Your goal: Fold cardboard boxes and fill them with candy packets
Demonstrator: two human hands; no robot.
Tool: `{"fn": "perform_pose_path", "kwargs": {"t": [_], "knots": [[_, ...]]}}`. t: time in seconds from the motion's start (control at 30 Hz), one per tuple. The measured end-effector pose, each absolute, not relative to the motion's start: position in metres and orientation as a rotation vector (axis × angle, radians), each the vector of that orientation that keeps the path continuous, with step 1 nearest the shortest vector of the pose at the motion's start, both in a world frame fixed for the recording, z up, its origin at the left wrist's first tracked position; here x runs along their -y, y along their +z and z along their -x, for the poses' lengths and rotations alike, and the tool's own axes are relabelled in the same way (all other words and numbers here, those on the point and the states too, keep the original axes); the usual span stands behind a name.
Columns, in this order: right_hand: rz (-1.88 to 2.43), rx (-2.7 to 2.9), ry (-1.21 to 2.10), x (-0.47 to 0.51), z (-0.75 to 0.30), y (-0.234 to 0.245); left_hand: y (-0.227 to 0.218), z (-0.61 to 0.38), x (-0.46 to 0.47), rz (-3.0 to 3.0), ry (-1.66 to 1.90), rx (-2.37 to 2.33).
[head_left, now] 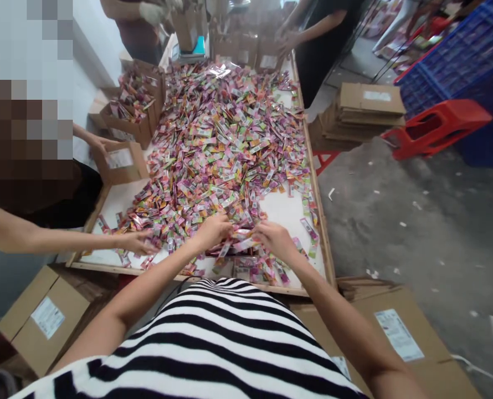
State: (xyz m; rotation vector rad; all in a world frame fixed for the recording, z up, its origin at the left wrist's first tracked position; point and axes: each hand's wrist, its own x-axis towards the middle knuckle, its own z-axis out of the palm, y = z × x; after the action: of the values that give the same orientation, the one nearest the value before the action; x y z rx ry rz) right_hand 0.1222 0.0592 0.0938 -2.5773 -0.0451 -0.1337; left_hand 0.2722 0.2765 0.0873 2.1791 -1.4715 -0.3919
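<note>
A long white table (277, 209) with a raised wooden rim runs away from the camera across a grey concrete floor, and it is heaped almost end to end with small bright sachets (225, 138), far too many to count. The person's two bare hands work at the near edge of that heap. The left hand (215, 230) and the right hand (273, 238) lie palm-down close together, fingers curled loosely into the sachets and touching them. The fingertips are buried among the sachets, so I cannot tell whether either hand has actually pinched any. More sachets lie just beneath and between the two hands, some against the near rim. To the left, a co-worker's hand (136, 242) reaches into the same edge of the heap, just beside the left hand, and that person's other hand (101, 144) rests on a labelled cardboard box (119, 160). Behind it stand two open boxes (132, 119) stuffed with sachets. Two more people stand at the far end among further boxes. On the floor sit two labelled cartons, one at lower left (42, 318) and one at lower right (396, 332). Right of the table there is also one stack of flattened cartons (363, 111), one red stool (437, 124) tipped on its side, and blue crates (458, 61).
</note>
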Motion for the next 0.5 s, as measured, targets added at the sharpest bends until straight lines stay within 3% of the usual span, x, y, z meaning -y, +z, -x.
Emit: {"fn": "perform_pose_path", "kwargs": {"t": [0.13,0.37,0.5], "knots": [[2.479,-0.006,-0.314,-0.031,-0.121,0.123,0.098,-0.269,-0.276,-2.177,-0.3,1.474],[2.499,-0.623,-0.632,-0.002,-0.117,0.063,0.012,-0.235,-0.261,-2.473,-0.879,1.327],[2.737,-0.358,-0.183,-0.049,-0.112,0.032,0.013,-0.248,-0.259,-2.403,-0.839,1.337]]}}
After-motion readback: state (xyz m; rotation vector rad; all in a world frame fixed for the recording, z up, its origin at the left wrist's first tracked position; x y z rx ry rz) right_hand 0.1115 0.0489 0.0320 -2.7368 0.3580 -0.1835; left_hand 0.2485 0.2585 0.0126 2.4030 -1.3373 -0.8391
